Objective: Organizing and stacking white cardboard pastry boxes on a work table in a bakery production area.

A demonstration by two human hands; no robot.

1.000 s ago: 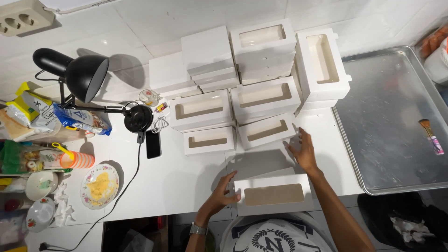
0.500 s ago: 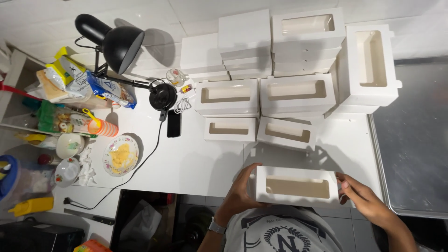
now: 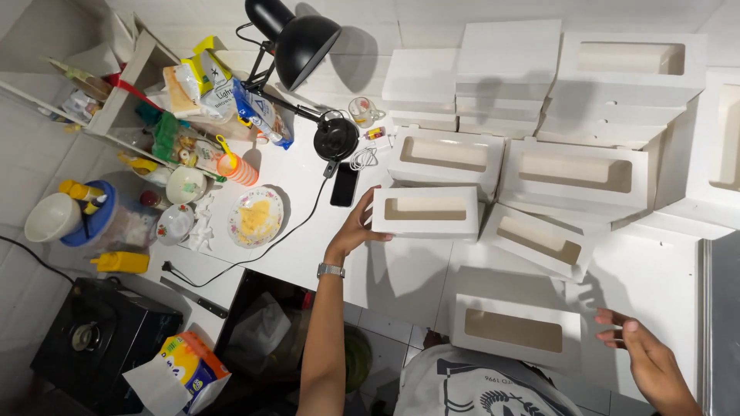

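My left hand (image 3: 356, 229), with a watch on the wrist, reaches forward and grips the left end of a white window box (image 3: 428, 213) lying on the white counter (image 3: 401, 273). Nearer to me, at the counter's front edge, lies another white window box (image 3: 515, 331). My right hand (image 3: 644, 350) hovers just to the right of it with fingers spread, holding nothing. Behind these are more white window boxes (image 3: 574, 173), some flat on the counter and some stacked (image 3: 505, 73) against the wall.
A black desk lamp (image 3: 304, 38) and its base (image 3: 335, 139) stand at the back left, beside a dark phone (image 3: 344, 185), a plate (image 3: 255, 217), an orange cup (image 3: 235, 168) and snack bags (image 3: 204, 81). A metal tray edge (image 3: 721, 323) is far right; a black stove (image 3: 85, 339) sits low left.
Both hands were on the front box. My left hand has since reached forward to the box behind it, and my right hand has come off to the right.
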